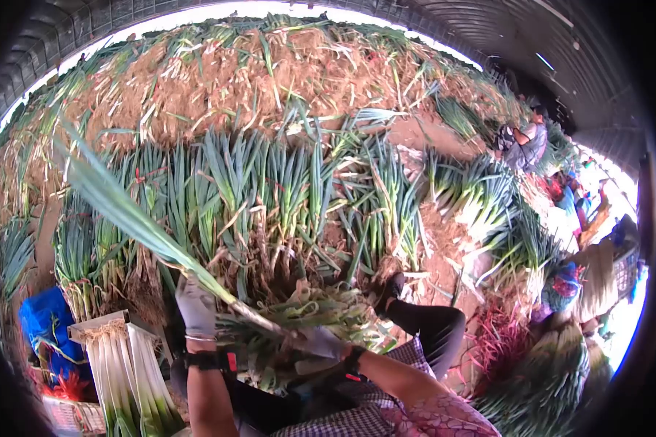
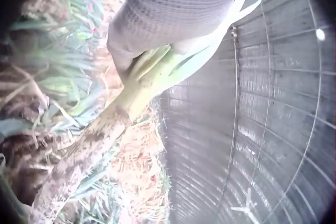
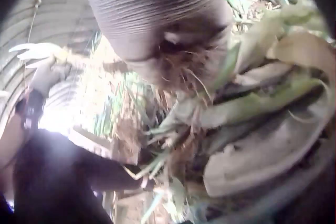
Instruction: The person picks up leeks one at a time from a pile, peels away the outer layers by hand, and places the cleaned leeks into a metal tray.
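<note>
The gloved left hand (image 1: 195, 306) has its grip closed around a long leek (image 1: 135, 218), while the gloved right hand (image 1: 321, 342) clasps its rooted end above the trimmed leaves (image 1: 306, 313).

Both hands wear pale grey knitted work gloves. The left hand (image 1: 195, 306), at about seven o'clock in the head view, has a ribbed glove cuff, and below it a black wrist strap carrying a small dark block with a red mark. The right hand (image 1: 321, 342), near six o'clock, has the same kind of glove, soiled with earth, and a black band with a red spot at the wrist. The forearms are bare. A pink patterned sleeve shows at five o'clock above black-and-white checked cloth, with black trousers and a dark shoe.
</note>
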### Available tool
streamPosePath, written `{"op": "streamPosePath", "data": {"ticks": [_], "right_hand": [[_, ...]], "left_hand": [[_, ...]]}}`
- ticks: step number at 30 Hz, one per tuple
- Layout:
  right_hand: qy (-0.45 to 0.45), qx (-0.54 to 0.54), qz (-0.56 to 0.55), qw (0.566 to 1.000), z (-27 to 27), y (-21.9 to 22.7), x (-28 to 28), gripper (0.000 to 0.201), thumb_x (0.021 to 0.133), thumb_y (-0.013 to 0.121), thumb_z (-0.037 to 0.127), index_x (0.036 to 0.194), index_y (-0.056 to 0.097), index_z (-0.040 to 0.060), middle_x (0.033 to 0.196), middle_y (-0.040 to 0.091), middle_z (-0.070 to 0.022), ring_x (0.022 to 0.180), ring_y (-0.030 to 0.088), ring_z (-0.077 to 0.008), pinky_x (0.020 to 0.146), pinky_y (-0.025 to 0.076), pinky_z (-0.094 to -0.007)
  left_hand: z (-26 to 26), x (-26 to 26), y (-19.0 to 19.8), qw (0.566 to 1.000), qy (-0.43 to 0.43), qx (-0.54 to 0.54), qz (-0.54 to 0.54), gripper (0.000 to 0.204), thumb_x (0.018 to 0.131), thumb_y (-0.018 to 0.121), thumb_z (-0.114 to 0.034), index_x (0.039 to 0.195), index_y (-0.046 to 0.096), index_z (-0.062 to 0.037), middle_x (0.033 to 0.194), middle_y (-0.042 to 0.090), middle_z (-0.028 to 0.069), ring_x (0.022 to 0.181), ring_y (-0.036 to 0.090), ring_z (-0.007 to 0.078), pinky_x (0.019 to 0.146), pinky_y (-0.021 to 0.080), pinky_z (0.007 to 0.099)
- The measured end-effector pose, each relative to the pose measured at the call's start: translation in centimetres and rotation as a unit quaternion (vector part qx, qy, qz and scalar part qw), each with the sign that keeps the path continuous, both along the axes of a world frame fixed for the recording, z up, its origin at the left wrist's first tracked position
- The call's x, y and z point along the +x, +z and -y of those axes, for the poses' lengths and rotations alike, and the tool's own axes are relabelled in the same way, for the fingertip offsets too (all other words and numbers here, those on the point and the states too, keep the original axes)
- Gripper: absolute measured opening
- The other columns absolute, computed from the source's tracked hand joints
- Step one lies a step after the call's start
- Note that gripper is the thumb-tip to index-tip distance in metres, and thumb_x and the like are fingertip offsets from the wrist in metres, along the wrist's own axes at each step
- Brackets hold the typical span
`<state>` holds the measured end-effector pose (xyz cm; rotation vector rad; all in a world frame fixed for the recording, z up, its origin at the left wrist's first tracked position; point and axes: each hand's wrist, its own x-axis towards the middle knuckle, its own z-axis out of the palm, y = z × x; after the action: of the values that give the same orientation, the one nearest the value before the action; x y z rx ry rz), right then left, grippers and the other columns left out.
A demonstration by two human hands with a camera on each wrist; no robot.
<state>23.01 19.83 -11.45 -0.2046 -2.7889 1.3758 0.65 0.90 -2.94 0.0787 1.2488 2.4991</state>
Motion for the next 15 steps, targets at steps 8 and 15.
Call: {"op": "streamPosePath", "data": {"ticks": [8,15], "right_hand": [[-0.044,-0.015,-0.206,0.977,2.3,7.6,-9.3,0.047,0.077,0.069,0.004,0.121,0.052,0.0020,0.105,0.058,-0.0094,0.091,0.059,-0.0159,0.077,0.048,-0.0275],[-0.065,-0.167,-0.169,0.969,8.1,8.5,-12.5,0.029,0.076,0.070,0.004,0.102,0.057,0.0004,0.080,0.064,-0.0093,0.071,0.061,-0.0135,0.065,0.049,-0.0279]], "left_hand": [[0.3,1.0,0.9,0.988,0.067,-0.099,-0.094,0.010,0.094,0.054,-0.009,0.100,0.060,-0.0036,0.085,0.060,-0.0011,0.074,0.053,0.0066,0.065,0.046,0.0225],[0.1,-0.6,0.5,0.990,0.014,0.138,-0.002,0.029,0.091,0.056,-0.003,0.120,0.053,0.0017,0.106,0.062,0.0054,0.092,0.060,0.0142,0.083,0.049,0.0293]]}}
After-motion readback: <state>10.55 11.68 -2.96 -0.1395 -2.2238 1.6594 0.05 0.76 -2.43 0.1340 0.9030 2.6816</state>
